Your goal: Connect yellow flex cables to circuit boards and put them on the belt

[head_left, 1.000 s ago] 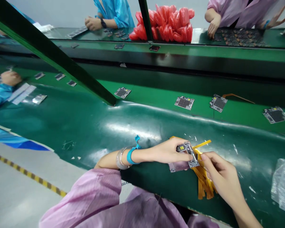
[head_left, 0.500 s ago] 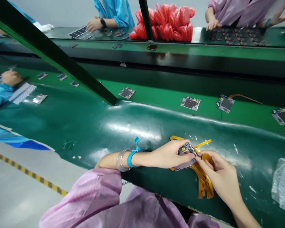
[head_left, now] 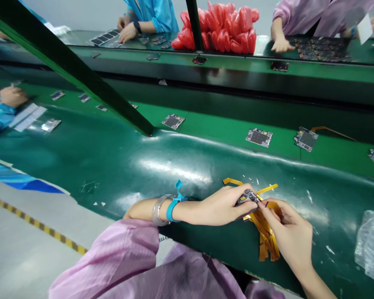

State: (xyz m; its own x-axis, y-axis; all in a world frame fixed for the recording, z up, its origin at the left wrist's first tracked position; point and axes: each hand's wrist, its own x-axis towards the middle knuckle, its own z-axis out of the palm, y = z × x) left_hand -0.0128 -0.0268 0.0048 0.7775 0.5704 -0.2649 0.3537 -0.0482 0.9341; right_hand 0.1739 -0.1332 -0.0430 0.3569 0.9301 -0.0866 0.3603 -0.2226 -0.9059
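Note:
My left hand [head_left: 224,205] is closed around a small circuit board [head_left: 247,197] and holds it just above the dark green mat [head_left: 118,166]. My right hand [head_left: 288,232] pinches the board's right edge, where a yellow flex strip [head_left: 266,189] meets it. Under my right hand lies a bundle of yellow flex strips [head_left: 266,236] on the mat. A blue wrist strap [head_left: 173,202] and a clear bangle sit on my left wrist, above a pink sleeve [head_left: 118,261].
Circuit boards [head_left: 258,137] [head_left: 305,138] [head_left: 173,121] lie on the green conveyor belt beyond the mat. A slanted green bar [head_left: 81,79] crosses the left. A clear plastic bag [head_left: 372,245] lies at right. Other people's hands work across the far bench beside red bags [head_left: 224,29].
The board in my left hand has tilted flatter and lower, so its pink underside no longer shows. My right fingers have closed in on its edge. The boards on the belt have drifted right.

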